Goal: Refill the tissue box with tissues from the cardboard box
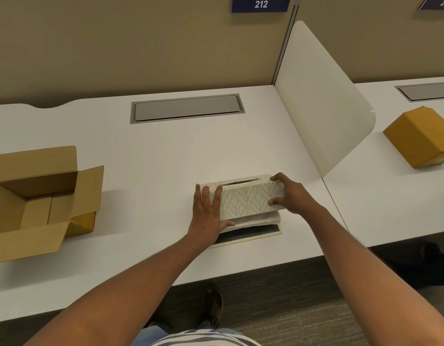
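**Cream cover held over its base**

Cream, leaf-patterned and rectangular, the tissue box cover [248, 196] sits near the front edge of the white bench [166, 156], and everything else is placed from it. The left hand [208, 216] lies against its left end with the fingers spread flat and the thumb hooked under the near edge, so it is pressing rather than closed round anything. The right hand [292, 194] is clamped on the right end, thumb on the near face and fingers over the top. Just below the cover a pale slab of folded tissues [256, 219] shows, and under that the dark flat base panel [248, 234] lies on the bench. Well to the left of the cover stands the open brown cardboard box [38, 203], flaps splayed.

The cover looks tilted, its near edge raised off the stack. If it comes down askew, the tissues could catch on its lip and crumple, or the base could slide on the smooth bench since neither hand pins it. The flat left hand also has little purchase, so that end may slip.

The cover's far side and its fit with the base are hidden. Whether a tissue shows through the top slot [239, 182] is hard to make out, and the cardboard box is cut off at the frame's left edge.
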A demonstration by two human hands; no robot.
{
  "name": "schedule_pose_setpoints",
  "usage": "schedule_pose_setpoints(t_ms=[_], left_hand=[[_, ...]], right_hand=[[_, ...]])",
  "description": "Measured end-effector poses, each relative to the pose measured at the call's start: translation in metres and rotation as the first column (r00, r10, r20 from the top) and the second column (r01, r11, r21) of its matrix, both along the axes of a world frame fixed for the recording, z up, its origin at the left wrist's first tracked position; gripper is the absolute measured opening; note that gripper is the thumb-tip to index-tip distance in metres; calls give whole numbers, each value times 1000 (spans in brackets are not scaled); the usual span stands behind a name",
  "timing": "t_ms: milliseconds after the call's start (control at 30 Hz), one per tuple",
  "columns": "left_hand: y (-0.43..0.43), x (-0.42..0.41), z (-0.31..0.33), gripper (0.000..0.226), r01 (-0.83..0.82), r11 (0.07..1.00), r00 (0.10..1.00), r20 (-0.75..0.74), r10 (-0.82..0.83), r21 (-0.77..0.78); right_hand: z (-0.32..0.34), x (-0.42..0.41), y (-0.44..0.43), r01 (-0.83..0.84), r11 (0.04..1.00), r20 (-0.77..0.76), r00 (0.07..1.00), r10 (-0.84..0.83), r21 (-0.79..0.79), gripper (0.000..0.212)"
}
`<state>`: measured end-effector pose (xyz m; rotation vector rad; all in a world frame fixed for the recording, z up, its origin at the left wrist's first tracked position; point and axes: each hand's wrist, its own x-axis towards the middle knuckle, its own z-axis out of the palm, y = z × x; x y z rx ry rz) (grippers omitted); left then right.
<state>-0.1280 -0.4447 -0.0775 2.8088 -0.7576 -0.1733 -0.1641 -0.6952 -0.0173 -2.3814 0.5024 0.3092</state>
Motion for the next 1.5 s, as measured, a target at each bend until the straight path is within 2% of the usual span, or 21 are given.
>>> schedule_pose_setpoints(t_ms=[167,267,333,500,733,900,1067,1133,1200,1233,1300,1367,1433,1500], left_hand=[[7,-31,-23,102,22,989,996,92,-9,-146],[12,-49,-36,73,79,992,983,175,-61,-96],[16,-55,-44,66,103,994,980,172,-96,-32],[21,-65,-41,100,97,995,991,94,-94,-35],[22,-60,-39,95,126,987,992,33,-123,-96],[21,-57,-30,93,135,990,991,-2,-135,-43],[20,-58,-21,82,147,987,989,-28,-146,57],[20,-58,-16,67,180,981,984,-27,-179,66],[20,-58,-11,42,205,976,977,47,-209,76],[20,-57,-6,39,217,972,974,44,-221,89],[20,-56,7,55,166,981,986,-49,-162,104],[25,-52,9,61,86,996,995,-52,-85,13],[31,-43,10,60,24,996,996,-78,-31,-88],[38,-34,17,58,-2,990,998,-63,-7,-143]], right_hand=[[-8,-17,8,-48,997,-23,999,46,-65,59],[-24,-35,16,-100,991,51,993,105,-92,62],[-36,-47,22,-103,988,100,988,115,-118,62],[-62,-67,31,-42,981,135,988,69,-189,85],[-73,-70,33,-35,985,179,982,66,-170,88],[-76,-70,33,-33,979,143,988,63,-202,90],[-75,-70,34,-41,970,105,992,68,-240,91],[-74,-70,35,-51,961,98,992,80,-273,90],[-73,-71,38,-63,938,55,995,87,-340,92],[-72,-70,40,-71,916,29,996,90,-395,92],[-65,-65,46,-105,838,-50,994,92,-536,90],[-52,-55,54,-147,765,-143,987,72,-627,80],[-41,-43,63,-138,741,-173,984,29,-658,66],[-35,-34,71,-86,747,-138,990,-8,-659,56]])
